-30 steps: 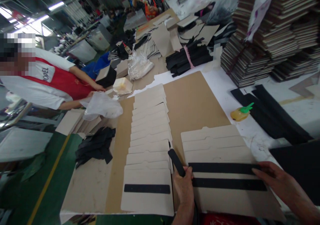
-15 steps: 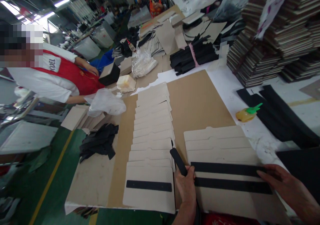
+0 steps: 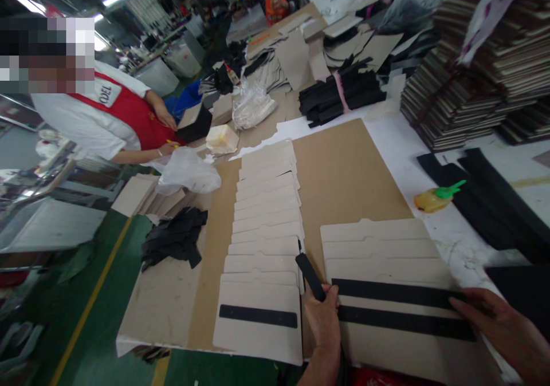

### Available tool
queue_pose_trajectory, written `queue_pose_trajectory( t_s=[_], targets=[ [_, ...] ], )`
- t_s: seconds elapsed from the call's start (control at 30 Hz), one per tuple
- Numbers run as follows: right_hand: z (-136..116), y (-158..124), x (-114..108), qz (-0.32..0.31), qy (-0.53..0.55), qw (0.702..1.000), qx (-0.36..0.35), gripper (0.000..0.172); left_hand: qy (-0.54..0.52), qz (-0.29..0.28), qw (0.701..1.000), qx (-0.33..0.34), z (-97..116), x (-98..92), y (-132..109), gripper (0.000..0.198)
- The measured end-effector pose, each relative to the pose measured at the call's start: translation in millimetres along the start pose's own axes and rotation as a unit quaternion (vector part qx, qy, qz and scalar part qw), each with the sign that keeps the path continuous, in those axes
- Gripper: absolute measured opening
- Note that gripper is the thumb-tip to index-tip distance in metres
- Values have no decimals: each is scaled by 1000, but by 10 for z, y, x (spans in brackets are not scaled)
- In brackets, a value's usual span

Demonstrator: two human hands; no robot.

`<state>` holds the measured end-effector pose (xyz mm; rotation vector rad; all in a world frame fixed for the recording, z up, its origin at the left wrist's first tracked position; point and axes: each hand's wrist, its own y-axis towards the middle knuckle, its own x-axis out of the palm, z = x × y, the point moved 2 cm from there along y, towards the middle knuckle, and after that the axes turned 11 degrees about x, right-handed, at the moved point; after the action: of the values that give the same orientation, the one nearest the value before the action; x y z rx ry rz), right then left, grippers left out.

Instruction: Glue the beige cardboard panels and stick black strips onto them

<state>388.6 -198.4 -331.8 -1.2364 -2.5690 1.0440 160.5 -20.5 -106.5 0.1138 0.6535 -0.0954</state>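
Note:
Near the bottom centre, my left hand (image 3: pixel 323 320) is closed round a short bundle of black strips (image 3: pixel 310 277) that points up and to the left. Its thumb and fingertips also meet the left end of a long black strip (image 3: pixel 395 292). That strip lies across overlapping beige boards (image 3: pixel 378 251), above a second black strip (image 3: pixel 406 323). At the other end of the upper strip, my right hand (image 3: pixel 501 320) pinches it between thumb and fingers. Left of my hands, a beige board (image 3: pixel 258 340) bears a shorter black strip (image 3: pixel 258 315).
A column of overlapping boards (image 3: pixel 266 205) runs up the brown sheet (image 3: pixel 348 162). Black strips (image 3: pixel 174 240) are piled left. A yellow bottle with green nozzle (image 3: pixel 433 200) lies right, before tall board stacks (image 3: pixel 447 99). A co-worker in a red apron (image 3: pixel 133 111) stands at left.
The view has shifted slightly, so the scene sits a little further right. My hands keep nearly the same hold on the strips. The co-worker's near hand now shows above the plastic bag.

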Motion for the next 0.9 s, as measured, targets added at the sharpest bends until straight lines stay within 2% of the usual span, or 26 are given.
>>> queue_pose_trajectory(
  t_s=[0.1, 0.27, 0.47, 0.67, 0.9],
  targets=[
    [-66, -72, -17, -47, 38, 997, 46, 66, 4, 2, 1000, 0, 21, -1, -7, 30],
    [-131, -125, -48, -56, 33, 996, 68, 74, 9, 5, 1000, -11, 8, 4, -7, 30],
    [-113, -144, 10, -54, 70, 996, 9, 72, 34, -1, 999, 5, -48, -13, 23, 38],
    [-322, -324, -23, -40, 66, 997, -7, 61, 50, -13, 999, 14, -22, -46, 52, 50],
    [-396, -390, -34, -26, 76, 997, -18, 55, 66, -17, 997, 27, 4, -54, 63, 55]
  ],
)
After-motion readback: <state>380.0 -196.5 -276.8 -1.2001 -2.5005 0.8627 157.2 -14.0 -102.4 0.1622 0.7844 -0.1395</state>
